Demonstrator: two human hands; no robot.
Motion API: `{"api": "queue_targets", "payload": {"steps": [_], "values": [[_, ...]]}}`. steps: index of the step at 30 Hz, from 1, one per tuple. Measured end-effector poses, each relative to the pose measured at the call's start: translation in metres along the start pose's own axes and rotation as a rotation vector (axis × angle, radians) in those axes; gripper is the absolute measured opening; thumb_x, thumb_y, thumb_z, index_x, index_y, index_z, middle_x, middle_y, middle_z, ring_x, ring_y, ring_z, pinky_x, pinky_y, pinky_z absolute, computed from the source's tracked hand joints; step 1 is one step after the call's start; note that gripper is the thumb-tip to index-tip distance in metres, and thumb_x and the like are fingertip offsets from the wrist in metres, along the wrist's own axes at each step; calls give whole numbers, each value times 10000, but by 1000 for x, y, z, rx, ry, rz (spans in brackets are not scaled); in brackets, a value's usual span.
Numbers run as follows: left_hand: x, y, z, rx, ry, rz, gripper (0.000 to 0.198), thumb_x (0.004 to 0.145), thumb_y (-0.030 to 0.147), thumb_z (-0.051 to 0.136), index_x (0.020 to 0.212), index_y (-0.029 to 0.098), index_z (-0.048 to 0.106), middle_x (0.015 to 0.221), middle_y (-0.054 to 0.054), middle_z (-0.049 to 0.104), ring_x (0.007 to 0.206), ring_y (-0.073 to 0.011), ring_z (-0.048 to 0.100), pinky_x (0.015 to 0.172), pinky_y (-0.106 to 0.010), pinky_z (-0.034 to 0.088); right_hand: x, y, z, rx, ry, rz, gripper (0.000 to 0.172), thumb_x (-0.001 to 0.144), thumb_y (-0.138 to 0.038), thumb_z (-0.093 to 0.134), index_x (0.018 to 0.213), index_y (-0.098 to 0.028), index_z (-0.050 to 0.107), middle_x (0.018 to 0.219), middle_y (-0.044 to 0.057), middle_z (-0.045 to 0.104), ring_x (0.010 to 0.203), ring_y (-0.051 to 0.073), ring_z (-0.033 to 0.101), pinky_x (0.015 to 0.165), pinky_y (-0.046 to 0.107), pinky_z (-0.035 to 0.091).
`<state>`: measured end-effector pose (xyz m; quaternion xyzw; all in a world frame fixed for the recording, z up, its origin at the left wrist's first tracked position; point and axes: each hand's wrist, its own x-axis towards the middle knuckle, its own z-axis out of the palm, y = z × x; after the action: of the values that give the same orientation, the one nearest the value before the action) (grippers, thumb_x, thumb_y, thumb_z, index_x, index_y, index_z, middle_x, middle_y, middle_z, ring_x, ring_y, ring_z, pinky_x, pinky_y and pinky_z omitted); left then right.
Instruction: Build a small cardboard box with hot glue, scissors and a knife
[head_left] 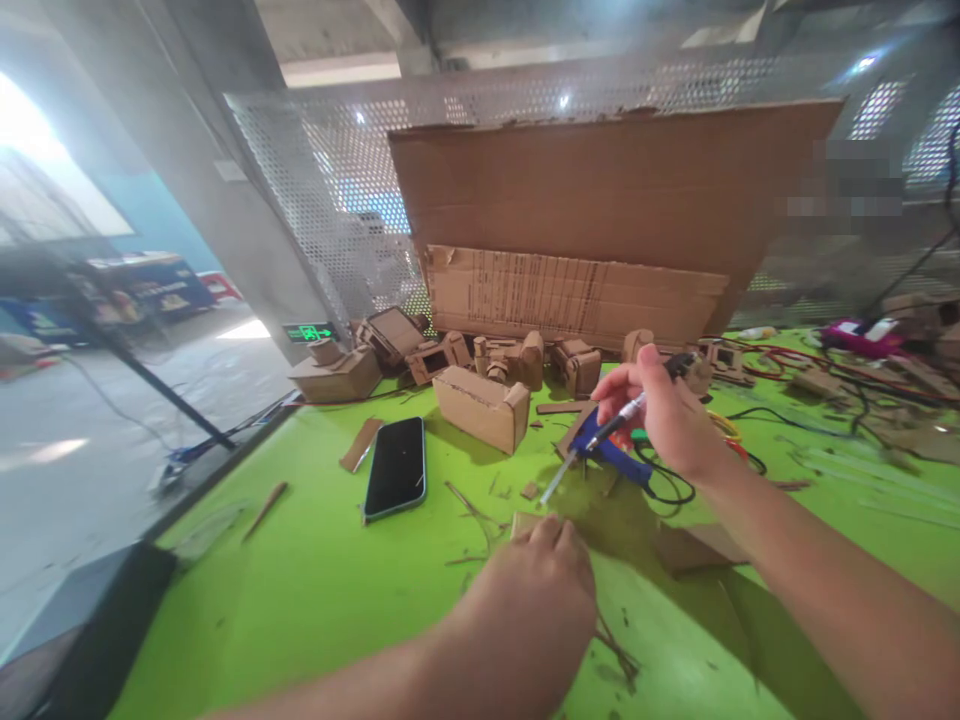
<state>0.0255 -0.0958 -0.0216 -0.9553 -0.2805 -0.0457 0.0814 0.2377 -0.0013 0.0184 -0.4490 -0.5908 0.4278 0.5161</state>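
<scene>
My right hand [667, 420] is closed round a slim black-and-silver pen-like tool [616, 422]. Its long pale tip slants down to the left, ending just above my other hand; the exact kind of tool is unclear. My left hand [544, 570] presses down on the table with bent fingers, gripping a small cardboard piece [525, 523] that is mostly hidden under them. Beneath the tool lies a blue glue gun [611, 455] with a black cord. A tiny cardboard scrap [530, 491] is beside the tip.
A phone [396, 466] and a cardboard box shape [480, 408] lie on the green table [300, 580]. Several cardboard models [576, 367] line the back before a large cardboard sheet [600, 190]. Wires [780, 370] tangle at the right. A cardboard offcut [694, 548] lies near my right forearm.
</scene>
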Motion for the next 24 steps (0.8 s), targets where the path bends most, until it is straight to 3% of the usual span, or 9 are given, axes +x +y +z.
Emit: {"api": "queue_targets", "payload": {"steps": [2,3,5,8,12,16,20,24], "values": [[-6,16,16,142,30,-6,454,950,272,560,1304,16,683,1304,-283,696,1188,-405,694,908,-503,626,-9,-3,10,91,-130,125,695,925,-832,382,895,-192,651,737,69,741,505,173,660,437,271,506],[-8,23,23,200,63,-10,454,957,259,529,1292,-3,687,1269,-291,709,1150,-419,712,860,-506,646,-15,-2,15,134,-184,173,676,927,-823,403,903,-192,644,781,81,760,561,191,701,477,284,548],[-9,31,36,247,96,21,419,961,217,492,1237,-2,720,1212,-288,733,1081,-420,743,778,-479,673,-26,4,24,199,-282,239,636,951,-782,430,917,-186,648,905,105,782,756,232,769,665,344,631],[-7,37,51,227,123,11,368,935,132,509,1200,42,748,1170,-261,757,1025,-398,767,729,-444,688,-40,22,31,317,-365,272,540,980,-694,509,917,-178,657,999,106,773,917,243,768,882,404,613],[-7,37,65,168,219,-8,315,935,95,548,1163,48,761,1193,-262,749,998,-373,779,713,-386,700,-48,41,32,381,-422,298,342,994,-504,633,906,-175,665,997,66,727,864,195,733,794,334,595],[-11,36,82,256,420,2,261,954,138,572,1076,44,782,1103,-233,783,984,-353,786,727,-346,705,-49,45,30,339,-475,345,301,1018,-454,610,931,-175,683,992,66,710,856,189,703,784,322,569],[-13,41,100,292,507,-95,290,980,148,514,1021,77,792,1009,-182,813,886,-320,806,668,-321,711,-53,47,27,394,-486,366,426,1069,-511,447,928,-191,691,925,83,721,897,231,695,853,388,555],[-20,46,113,217,432,-48,228,951,189,643,1101,76,774,1119,-194,792,990,-355,783,723,-336,719,-57,46,27,494,-440,380,608,1046,-664,304,927,-216,696,911,87,698,864,251,687,798,409,574]]}}
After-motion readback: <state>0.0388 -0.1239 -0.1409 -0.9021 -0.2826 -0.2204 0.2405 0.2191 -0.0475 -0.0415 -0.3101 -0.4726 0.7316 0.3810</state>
